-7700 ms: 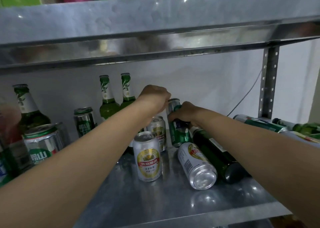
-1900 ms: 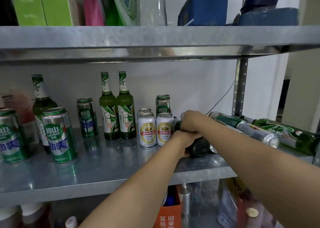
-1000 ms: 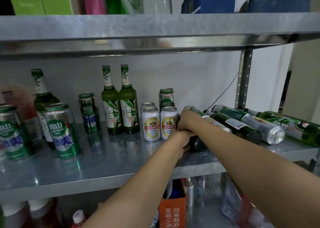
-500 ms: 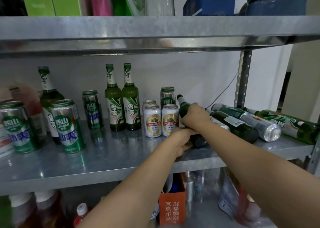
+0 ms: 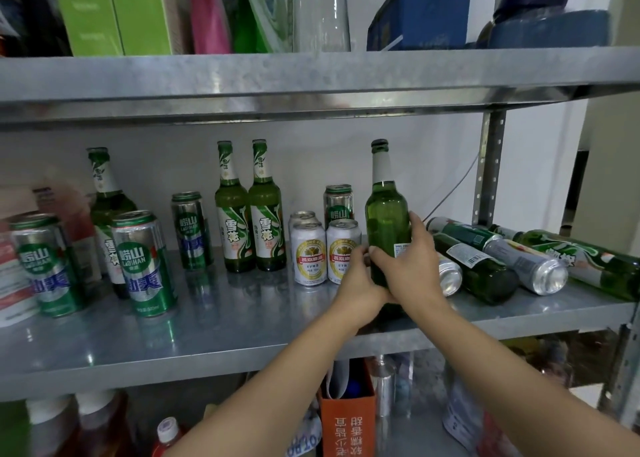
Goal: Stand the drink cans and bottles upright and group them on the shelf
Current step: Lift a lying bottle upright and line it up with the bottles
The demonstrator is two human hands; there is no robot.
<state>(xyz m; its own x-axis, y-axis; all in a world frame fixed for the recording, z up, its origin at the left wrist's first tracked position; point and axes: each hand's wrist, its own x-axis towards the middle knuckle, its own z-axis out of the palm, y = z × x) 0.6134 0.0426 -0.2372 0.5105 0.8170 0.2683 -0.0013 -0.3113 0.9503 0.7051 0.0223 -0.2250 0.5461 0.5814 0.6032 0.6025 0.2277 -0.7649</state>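
A dark green glass bottle (image 5: 385,210) stands upright on the metal shelf (image 5: 221,332), right of two white-and-gold cans (image 5: 310,254). My right hand (image 5: 410,266) wraps its lower body from the right. My left hand (image 5: 360,288) grips its base from the left. A green can (image 5: 338,202) stands behind the white cans. Two light green bottles (image 5: 249,210) stand further left. To the right, bottles and cans lie on their sides: a dark bottle (image 5: 474,269), a silver can (image 5: 530,266) and a green bottle (image 5: 588,259).
Upright green cans (image 5: 143,266) and another bottle (image 5: 104,193) stand at the shelf's left. A perforated upright post (image 5: 488,172) rises at the right. The upper shelf (image 5: 311,75) hangs close above the bottle tops. An orange box (image 5: 348,422) sits on the shelf below.
The dark green bottle was lying down, then tilted in both hands. It now stands upright, with both hands still on it.
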